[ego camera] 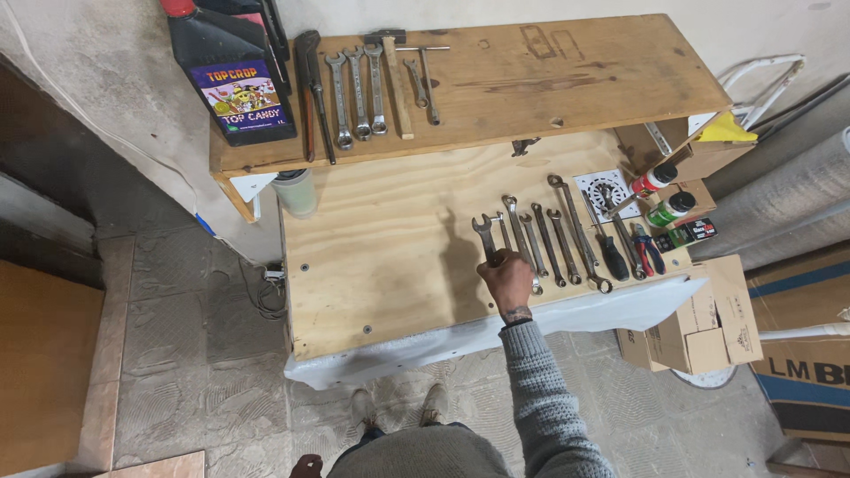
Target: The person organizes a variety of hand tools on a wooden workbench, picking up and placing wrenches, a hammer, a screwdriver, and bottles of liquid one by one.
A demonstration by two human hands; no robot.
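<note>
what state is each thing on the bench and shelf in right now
right hand: closed around the leftmost steel spanner on the plywood bench
left hand: low by the body, holding nothing visible
row of steel spanners: lying flat, side by side
wooden-handled hammer: flat on the upper shelf
black plastic bottle: upright, red cap on

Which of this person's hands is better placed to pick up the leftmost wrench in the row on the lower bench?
Probably the right hand: it already rests on that wrench. The left hand hangs low by the body.
</note>
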